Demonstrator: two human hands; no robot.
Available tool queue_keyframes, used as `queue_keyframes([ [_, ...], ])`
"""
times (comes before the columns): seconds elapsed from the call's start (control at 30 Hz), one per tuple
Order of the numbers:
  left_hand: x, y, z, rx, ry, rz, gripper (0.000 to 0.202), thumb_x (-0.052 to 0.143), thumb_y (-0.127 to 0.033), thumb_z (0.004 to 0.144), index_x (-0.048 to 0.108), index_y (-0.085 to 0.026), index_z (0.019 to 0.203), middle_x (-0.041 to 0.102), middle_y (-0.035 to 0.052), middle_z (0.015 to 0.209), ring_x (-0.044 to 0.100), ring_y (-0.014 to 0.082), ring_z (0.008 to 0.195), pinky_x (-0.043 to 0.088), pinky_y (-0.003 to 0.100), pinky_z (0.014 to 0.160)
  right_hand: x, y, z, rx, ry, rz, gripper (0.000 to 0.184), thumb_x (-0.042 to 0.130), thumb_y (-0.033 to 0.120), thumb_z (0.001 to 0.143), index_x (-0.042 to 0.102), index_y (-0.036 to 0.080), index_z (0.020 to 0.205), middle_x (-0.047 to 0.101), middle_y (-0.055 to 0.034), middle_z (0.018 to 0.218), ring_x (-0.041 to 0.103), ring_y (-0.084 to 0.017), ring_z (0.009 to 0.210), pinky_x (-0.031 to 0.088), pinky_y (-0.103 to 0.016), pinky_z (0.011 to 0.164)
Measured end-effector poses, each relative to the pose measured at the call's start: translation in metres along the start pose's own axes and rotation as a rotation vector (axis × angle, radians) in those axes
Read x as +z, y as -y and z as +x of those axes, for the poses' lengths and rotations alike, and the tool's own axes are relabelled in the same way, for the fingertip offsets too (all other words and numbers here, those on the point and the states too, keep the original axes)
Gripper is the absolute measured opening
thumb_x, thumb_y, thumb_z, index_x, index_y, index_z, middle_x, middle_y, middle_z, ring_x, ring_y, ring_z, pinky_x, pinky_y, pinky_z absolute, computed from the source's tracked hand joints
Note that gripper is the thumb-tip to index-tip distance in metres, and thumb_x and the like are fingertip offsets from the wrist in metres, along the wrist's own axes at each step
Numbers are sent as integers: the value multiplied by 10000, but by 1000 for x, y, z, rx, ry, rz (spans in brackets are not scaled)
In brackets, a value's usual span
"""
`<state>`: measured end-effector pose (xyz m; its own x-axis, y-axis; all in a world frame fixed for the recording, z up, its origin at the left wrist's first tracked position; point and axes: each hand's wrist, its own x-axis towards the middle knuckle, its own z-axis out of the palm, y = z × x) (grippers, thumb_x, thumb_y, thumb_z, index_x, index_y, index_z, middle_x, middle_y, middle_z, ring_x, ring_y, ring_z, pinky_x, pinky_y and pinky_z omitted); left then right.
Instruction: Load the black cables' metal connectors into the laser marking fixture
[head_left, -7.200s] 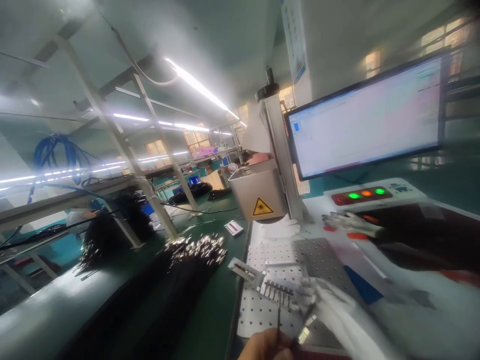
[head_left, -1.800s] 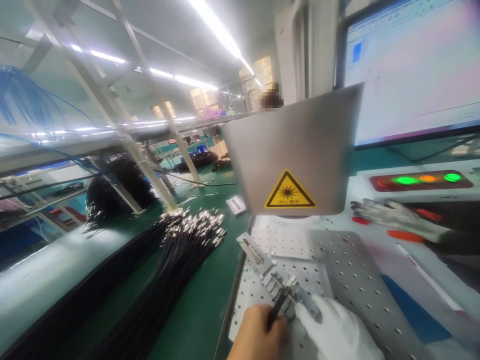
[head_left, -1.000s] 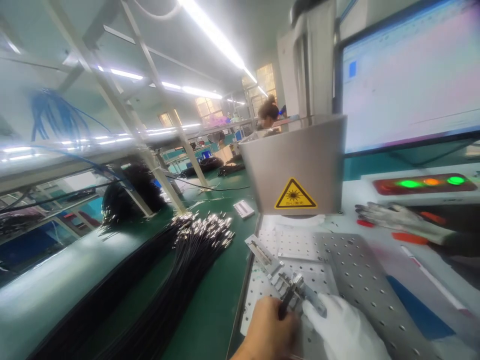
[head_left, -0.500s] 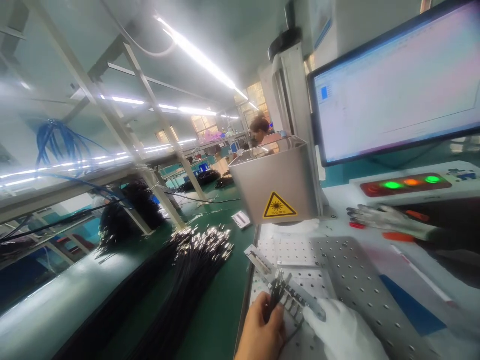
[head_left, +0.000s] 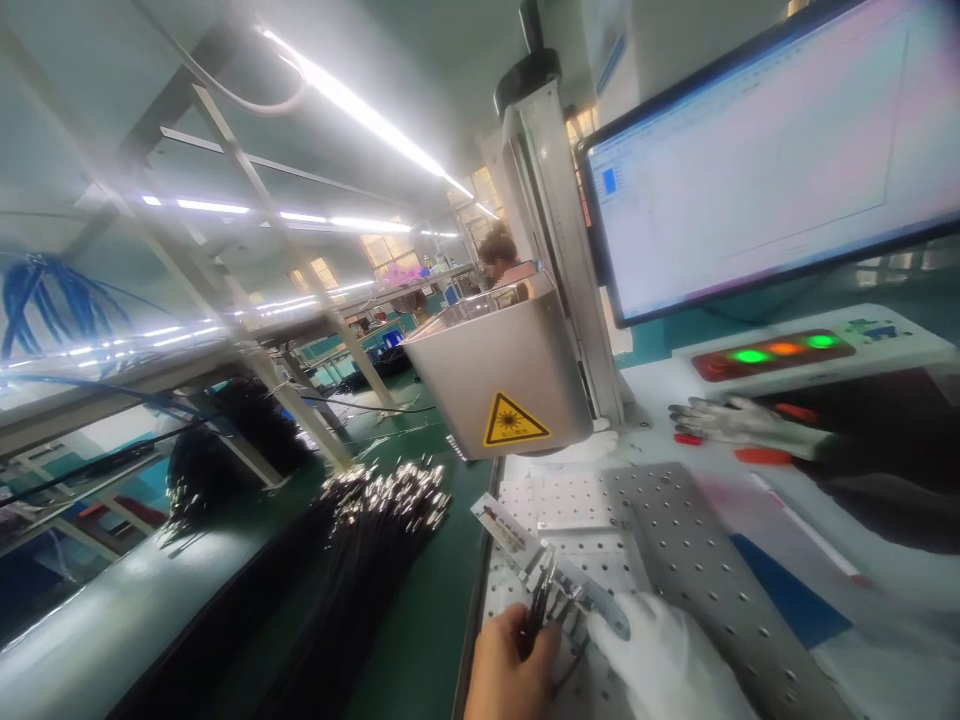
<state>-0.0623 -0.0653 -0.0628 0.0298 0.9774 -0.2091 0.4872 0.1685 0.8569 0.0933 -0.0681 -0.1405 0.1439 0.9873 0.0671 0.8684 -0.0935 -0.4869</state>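
Observation:
My bare left hand is closed round a few thin black cables with metal plug ends, held at the lower middle of the head view. The plug ends rest at a small metal fixture on the perforated plate. My right hand, in a white glove, lies on the right end of that fixture with its fingers curled on it. The grey laser head with a yellow warning sign hangs above the plate.
A big bundle of black cables with silver ends lies on the green bench to the left. A monitor and a button panel stand at the right; a co-worker's gloved hand rests there. A person sits far behind.
My left hand with the cables has shifted slightly left and down along the fixture. The view has swung, so the laser head and monitor now sit further left.

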Motion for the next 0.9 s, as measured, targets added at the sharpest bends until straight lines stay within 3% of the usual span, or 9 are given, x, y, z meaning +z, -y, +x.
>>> queue_keyframes([
  [0.1, -1, -2, -2, 22, -18, 225, 287, 543, -401, 748, 389, -203, 607, 349, -45, 581, 357, 112, 619, 244, 270, 600, 12, 1, 4, 50, 14, -19, 275, 480, 418, 911, 703, 264, 859, 694, -76, 932, 666, -286, 837, 511, -381, 684],
  [0.23, 0, -6, -5, 11, -45, 412, 297, 533, -371, 731, 339, -215, 570, 360, -32, 560, 366, 125, 600, 207, 295, 597, 4, 8, -1, 60, -124, -83, 235, 500, 328, 920, 697, 255, 815, 697, -70, 928, 665, -253, 794, 506, -349, 681],
  [0.37, 2, -8, -5, -49, -44, 514, 302, 537, -359, 729, 325, -221, 565, 375, -19, 581, 362, 140, 616, 188, 302, 601, -16, 7, -11, -93, -88, -95, 276, 433, 275, 964, 694, 245, 879, 690, -56, 905, 667, -228, 777, 520, -332, 675],
  [0.47, 5, -7, -4, -73, -39, 578, 279, 532, -338, 721, 332, -221, 564, 384, -10, 604, 370, 153, 643, 183, 305, 610, -18, -1, -13, -193, -68, -92, 289, 407, 273, 973, 695, 246, 979, 690, -68, 978, 668, -233, 838, 533, -338, 700],
  [0.53, 7, -7, -5, -64, -42, 586, 273, 531, -314, 717, 331, -219, 557, 384, -10, 599, 365, 150, 638, 174, 309, 611, -15, -7, -13, -202, -81, -122, 286, 416, 253, 966, 701, 259, 975, 696, -59, 944, 668, -224, 812, 533, -325, 683],
  [0.6, 7, -8, -5, -52, -32, 561, 273, 528, -287, 719, 328, -215, 548, 377, -17, 582, 349, 140, 616, 170, 312, 608, -13, -10, -13, -300, -97, -183, 296, 443, 180, 926, 706, 291, 1006, 700, -33, 1001, 664, -215, 789, 531, -318, 660],
  [0.73, 7, -14, -7, -75, -16, 491, 273, 531, -246, 715, 329, -209, 536, 366, -28, 559, 340, 127, 600, 182, 309, 596, -23, -6, -16, -510, -158, -317, 518, 475, 21, 769, 687, 338, 1119, 655, 25, 1192, 644, -212, 834, 542, -326, 672],
  [0.9, 5, -17, -6, -133, 36, 366, 288, 544, -220, 730, 340, -203, 528, 318, -42, 542, 322, 114, 591, 182, 301, 571, -34, 6, -18, -453, -247, -489, 589, 438, -40, 781, 704, 366, 1114, 694, -5, 920, 597, -164, 659, 520, -276, 602],
])
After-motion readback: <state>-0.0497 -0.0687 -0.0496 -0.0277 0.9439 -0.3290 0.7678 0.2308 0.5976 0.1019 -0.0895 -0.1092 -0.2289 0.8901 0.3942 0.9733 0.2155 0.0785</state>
